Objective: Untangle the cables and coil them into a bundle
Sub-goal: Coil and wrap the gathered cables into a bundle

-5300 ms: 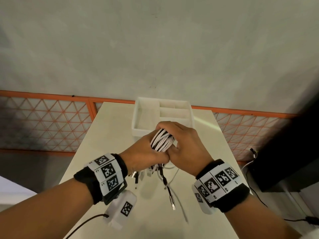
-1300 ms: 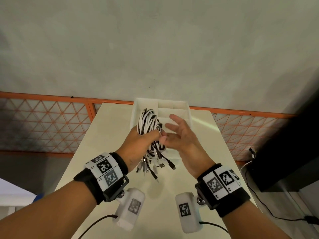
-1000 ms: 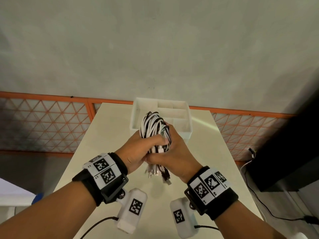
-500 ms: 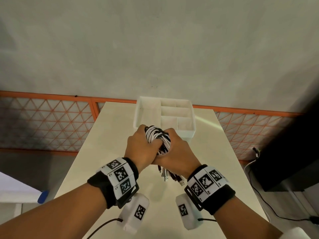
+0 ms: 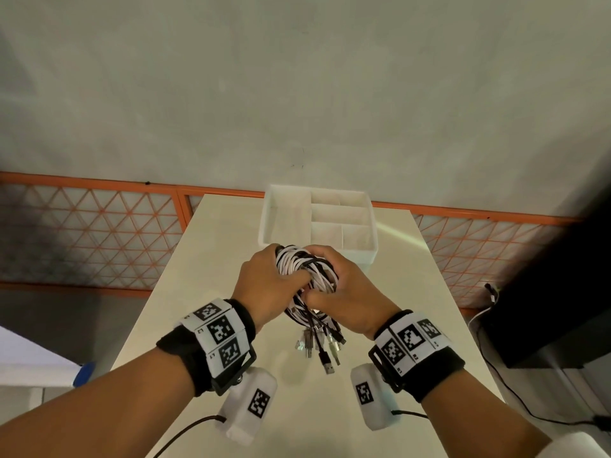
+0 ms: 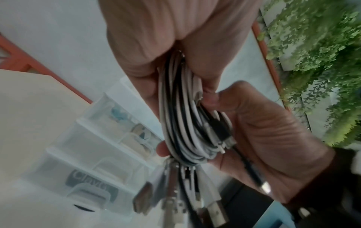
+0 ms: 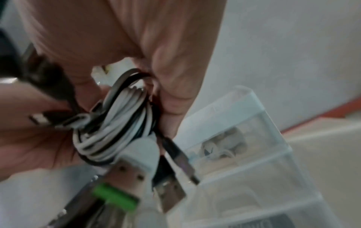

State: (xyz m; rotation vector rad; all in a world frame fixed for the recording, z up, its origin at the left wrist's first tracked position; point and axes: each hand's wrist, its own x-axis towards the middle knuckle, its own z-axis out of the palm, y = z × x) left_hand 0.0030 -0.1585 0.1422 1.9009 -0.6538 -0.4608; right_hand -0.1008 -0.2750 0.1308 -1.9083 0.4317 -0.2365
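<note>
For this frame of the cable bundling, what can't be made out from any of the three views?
- How many cables are in the cable bundle: strands overlap, and the left hand and right hand cover its sides in every view.
- Plugs hanging below: connector types too small in the head view, blurred in both wrist views.
- Organizer tray: its contents are blurred in the wrist views.

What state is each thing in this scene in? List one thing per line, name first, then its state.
cable bundle: coiled, held above the table, plug ends dangling below.
left hand: grips the bundle's left side.
right hand: grips the bundle's right side.
organizer box: open-topped, standing on the table beyond the hands.
table: bears the box.
</note>
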